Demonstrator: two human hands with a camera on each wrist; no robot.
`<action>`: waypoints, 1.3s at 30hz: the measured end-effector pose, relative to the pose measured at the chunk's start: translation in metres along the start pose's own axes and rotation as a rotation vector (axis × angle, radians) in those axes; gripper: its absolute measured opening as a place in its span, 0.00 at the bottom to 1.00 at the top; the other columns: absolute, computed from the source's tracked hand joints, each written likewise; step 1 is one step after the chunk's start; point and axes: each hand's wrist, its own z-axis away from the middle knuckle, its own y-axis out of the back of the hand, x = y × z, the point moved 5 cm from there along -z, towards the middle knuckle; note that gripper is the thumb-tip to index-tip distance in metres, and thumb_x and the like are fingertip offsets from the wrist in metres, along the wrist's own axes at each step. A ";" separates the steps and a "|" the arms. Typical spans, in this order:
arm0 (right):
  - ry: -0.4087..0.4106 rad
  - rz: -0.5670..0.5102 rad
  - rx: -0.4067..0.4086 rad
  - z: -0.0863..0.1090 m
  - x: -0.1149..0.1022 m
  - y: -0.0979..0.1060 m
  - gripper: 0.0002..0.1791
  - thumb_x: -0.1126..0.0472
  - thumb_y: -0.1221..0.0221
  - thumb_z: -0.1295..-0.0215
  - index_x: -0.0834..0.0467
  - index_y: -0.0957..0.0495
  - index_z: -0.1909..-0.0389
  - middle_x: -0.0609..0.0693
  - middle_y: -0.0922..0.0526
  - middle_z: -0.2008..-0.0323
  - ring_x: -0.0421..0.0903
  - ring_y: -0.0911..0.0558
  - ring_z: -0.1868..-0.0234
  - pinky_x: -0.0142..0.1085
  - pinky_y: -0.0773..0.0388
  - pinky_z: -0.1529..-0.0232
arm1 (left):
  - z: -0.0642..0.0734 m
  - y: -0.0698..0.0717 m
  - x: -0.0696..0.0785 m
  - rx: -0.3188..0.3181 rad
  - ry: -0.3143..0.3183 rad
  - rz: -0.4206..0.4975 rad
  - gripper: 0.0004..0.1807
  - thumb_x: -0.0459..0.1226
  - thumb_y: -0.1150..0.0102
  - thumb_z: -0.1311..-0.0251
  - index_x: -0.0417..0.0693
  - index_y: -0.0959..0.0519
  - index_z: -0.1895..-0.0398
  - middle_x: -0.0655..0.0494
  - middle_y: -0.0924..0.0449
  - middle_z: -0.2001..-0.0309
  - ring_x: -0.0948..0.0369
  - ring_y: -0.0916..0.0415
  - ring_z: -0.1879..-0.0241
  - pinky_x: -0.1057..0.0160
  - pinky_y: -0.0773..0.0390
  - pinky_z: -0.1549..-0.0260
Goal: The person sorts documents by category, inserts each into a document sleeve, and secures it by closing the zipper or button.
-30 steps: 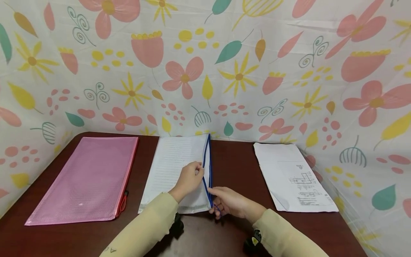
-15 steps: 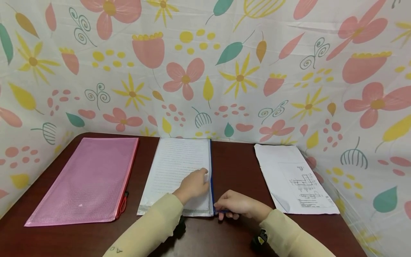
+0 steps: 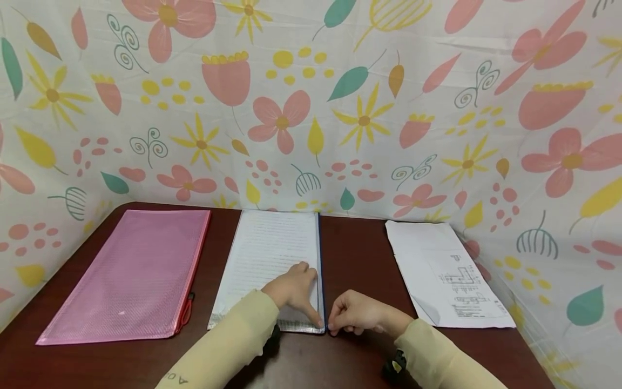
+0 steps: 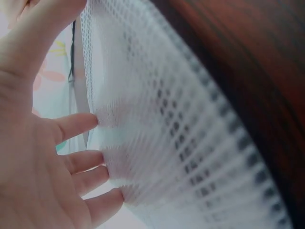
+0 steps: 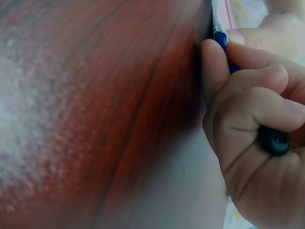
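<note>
A clear mesh zipper folder (image 3: pixel 267 237) with lined paper inside lies flat mid-table, a blue zipper (image 3: pixel 320 254) along its right edge. My left hand (image 3: pixel 296 289) rests on its lower right part, fingers spread and thumb by the corner. In the left wrist view the fingertips (image 4: pixel 112 202) touch the mesh (image 4: pixel 152 124). My right hand (image 3: pixel 362 312) is at the folder's lower right corner. Between its thumb and index finger it pinches the blue zipper pull (image 5: pixel 232 67), which is mostly hidden. A dark bead (image 5: pixel 274 141) shows among its curled fingers.
A pink mesh zipper folder (image 3: pixel 131 275) with a red cord (image 3: pixel 184 313) lies to the left. White sheets (image 3: pixel 437 259) with printed drawings lie to the right. A floral curtain (image 3: pixel 291 48) hangs behind the brown table (image 3: pixel 359 254).
The folder's right side was lifted and gaping; now it lies flat. My left hand has let go of the edge and spread over the corner. My right hand has moved slightly towards me.
</note>
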 end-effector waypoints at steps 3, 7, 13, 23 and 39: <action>0.002 0.007 0.033 0.000 0.001 0.000 0.05 0.68 0.37 0.47 0.68 0.20 0.73 0.48 0.21 0.83 0.36 0.35 0.87 0.26 0.42 0.89 | 0.000 -0.001 0.002 -0.002 -0.002 -0.062 0.63 0.66 0.25 0.81 0.48 0.37 0.35 0.47 0.42 0.34 0.52 0.44 0.32 0.56 0.30 0.40; 0.026 0.024 0.066 -0.001 0.001 -0.001 0.04 0.68 0.37 0.48 0.68 0.19 0.74 0.48 0.21 0.85 0.36 0.27 0.85 0.26 0.33 0.88 | 0.001 -0.001 0.003 0.002 -0.007 -0.115 0.64 0.67 0.25 0.82 0.47 0.37 0.36 0.48 0.39 0.37 0.54 0.42 0.34 0.58 0.29 0.42; 0.030 -0.049 0.088 -0.001 0.004 -0.004 0.05 0.71 0.41 0.46 0.72 0.21 0.73 0.55 0.17 0.79 0.40 0.19 0.81 0.34 0.20 0.80 | 0.006 0.001 0.007 0.027 -0.025 -0.148 0.58 0.67 0.25 0.83 0.48 0.34 0.44 0.53 0.36 0.50 0.57 0.37 0.44 0.61 0.25 0.51; 0.047 -0.065 0.156 -0.002 0.003 -0.004 0.05 0.72 0.42 0.44 0.72 0.22 0.72 0.58 0.16 0.77 0.42 0.18 0.79 0.40 0.18 0.76 | 0.006 0.002 0.008 0.026 -0.022 -0.182 0.55 0.68 0.26 0.82 0.48 0.34 0.48 0.54 0.37 0.53 0.58 0.37 0.49 0.61 0.25 0.54; 0.038 -0.092 0.272 -0.010 0.001 0.005 0.05 0.71 0.41 0.44 0.72 0.22 0.71 0.55 0.16 0.78 0.41 0.18 0.79 0.38 0.18 0.76 | 0.003 0.000 0.004 0.028 -0.027 -0.211 0.74 0.70 0.28 0.81 0.40 0.47 0.28 0.46 0.41 0.35 0.53 0.43 0.33 0.58 0.31 0.40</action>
